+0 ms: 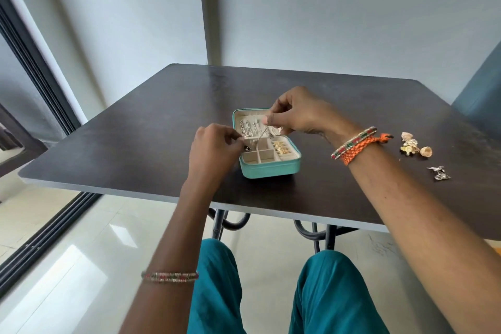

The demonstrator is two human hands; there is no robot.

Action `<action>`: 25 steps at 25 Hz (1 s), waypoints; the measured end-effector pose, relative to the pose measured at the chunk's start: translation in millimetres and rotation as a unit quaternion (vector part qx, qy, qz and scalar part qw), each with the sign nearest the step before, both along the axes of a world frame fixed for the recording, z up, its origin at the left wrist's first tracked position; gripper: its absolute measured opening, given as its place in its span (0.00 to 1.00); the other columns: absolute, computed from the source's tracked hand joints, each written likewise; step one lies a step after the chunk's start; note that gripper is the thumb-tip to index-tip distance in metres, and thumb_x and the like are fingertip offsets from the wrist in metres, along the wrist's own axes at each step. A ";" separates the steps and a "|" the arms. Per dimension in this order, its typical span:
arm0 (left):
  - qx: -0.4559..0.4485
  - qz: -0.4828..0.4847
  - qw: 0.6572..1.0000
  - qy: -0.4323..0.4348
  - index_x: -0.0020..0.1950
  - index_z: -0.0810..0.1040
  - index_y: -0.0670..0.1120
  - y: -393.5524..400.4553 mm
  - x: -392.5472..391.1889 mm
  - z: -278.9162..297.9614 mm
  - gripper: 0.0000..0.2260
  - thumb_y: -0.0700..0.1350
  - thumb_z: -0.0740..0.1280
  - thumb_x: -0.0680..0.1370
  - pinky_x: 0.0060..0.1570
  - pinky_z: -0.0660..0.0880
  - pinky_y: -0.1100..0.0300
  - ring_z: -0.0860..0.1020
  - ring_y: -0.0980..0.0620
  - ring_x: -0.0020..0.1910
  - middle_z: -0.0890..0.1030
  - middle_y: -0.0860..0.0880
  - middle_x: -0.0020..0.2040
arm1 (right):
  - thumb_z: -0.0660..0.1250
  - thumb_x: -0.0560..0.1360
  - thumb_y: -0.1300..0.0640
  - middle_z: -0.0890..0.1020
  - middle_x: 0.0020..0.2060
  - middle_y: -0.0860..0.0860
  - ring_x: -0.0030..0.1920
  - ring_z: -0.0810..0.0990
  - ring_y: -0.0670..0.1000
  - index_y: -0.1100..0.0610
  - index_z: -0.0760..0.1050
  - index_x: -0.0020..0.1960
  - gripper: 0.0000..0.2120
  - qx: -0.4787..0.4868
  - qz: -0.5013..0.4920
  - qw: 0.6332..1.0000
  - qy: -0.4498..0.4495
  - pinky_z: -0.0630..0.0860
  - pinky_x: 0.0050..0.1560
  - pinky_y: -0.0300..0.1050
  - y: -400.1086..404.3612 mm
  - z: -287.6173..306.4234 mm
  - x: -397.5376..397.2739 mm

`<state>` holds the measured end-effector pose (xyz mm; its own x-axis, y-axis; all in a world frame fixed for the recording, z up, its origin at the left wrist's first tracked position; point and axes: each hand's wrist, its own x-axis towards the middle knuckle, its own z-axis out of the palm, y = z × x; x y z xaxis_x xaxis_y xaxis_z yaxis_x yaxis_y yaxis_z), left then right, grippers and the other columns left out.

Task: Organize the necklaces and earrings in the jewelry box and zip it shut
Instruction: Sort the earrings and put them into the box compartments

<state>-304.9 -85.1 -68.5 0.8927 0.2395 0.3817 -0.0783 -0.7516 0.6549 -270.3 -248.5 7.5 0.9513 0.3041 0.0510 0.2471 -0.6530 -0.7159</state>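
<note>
Jewelry box (267, 168) sat open on the dark surface (135, 149), left hand (214, 148) and right hand (298, 114) each pinched an end of a thin necklace (261, 134) above it, gold earrings (414, 145) lay well apart.

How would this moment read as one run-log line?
both hands pinch thin silver chain | over open teal zip jewelry box | gold earrings loose on table

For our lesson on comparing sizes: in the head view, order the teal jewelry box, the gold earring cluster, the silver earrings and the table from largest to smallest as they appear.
1. table
2. teal jewelry box
3. gold earring cluster
4. silver earrings
The last two look close in size, though the gold cluster spreads wider.
</note>
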 end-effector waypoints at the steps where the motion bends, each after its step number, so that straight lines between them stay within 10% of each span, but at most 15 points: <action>1: 0.033 0.019 0.999 0.030 0.46 0.85 0.48 -0.9 3.5 8.3 0.06 0.47 0.71 0.72 0.34 0.68 0.60 0.78 0.47 0.41 0.80 0.49 0.39 | 0.74 0.71 0.58 0.83 0.38 0.55 0.39 0.82 0.51 0.59 0.78 0.39 0.06 0.041 -0.008 0.999 0.007 0.80 0.39 0.43 -1.8 -0.5 -0.8; 10: 0.211 0.100 0.955 0.182 0.58 0.75 0.44 -39.1 19.9 42.9 0.13 0.42 0.69 0.74 0.53 0.70 0.55 0.75 0.43 0.60 0.77 0.43 0.59 | 0.75 0.67 0.64 0.83 0.37 0.60 0.34 0.82 0.50 0.62 0.73 0.37 0.10 0.177 -0.030 0.984 -0.014 0.82 0.40 0.44 -24.3 -3.9 -20.4; 19: 0.342 0.135 0.912 0.181 0.59 0.75 0.46 -53.2 5.7 36.9 0.13 0.42 0.65 0.75 0.48 0.67 0.58 0.74 0.45 0.59 0.78 0.46 0.57 | 0.75 0.69 0.65 0.83 0.33 0.58 0.35 0.83 0.53 0.58 0.77 0.42 0.08 0.242 -0.068 0.965 -0.078 0.82 0.39 0.47 -46.6 -23.4 -26.7; 25: 0.237 0.101 0.951 0.174 0.59 0.75 0.42 -52.0 3.3 36.5 0.13 0.38 0.64 0.75 0.53 0.71 0.54 0.74 0.41 0.60 0.78 0.41 0.59 | 0.72 0.71 0.65 0.83 0.34 0.54 0.35 0.83 0.49 0.59 0.80 0.44 0.03 0.292 -0.095 0.951 -0.047 0.80 0.41 0.43 -58.0 -26.0 -33.9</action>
<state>-301.6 -137.1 -32.0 0.9384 0.2954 0.1794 0.2593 -0.9449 0.1996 -304.2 -306.5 -18.6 0.9691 0.0216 0.2455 0.2451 -0.1902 -0.9507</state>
